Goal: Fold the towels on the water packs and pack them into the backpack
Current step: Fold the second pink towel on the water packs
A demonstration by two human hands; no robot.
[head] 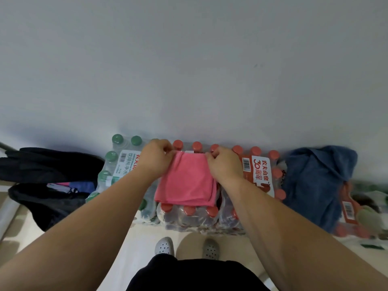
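Both hands pinch the far corners of the pink towel (185, 179): the left hand (155, 157) has the far-left corner between closed fingers, and the right hand (223, 164) has the far-right corner the same way. The towel is already folded into a thick, roughly square pad lying on the red-capped water packs (189, 215) against the wall, with green-capped packs (117, 162) just beside them on the left. I'd say the edges are being squared; to do it well, keep both corners level, tug the layers flush, then press the crease flat before lifting. A blue towel (315, 181) lies rumpled on the packs to the right, not yet folded. The black backpack (52, 198) sits open on the floor to the left, some cloth showing inside.
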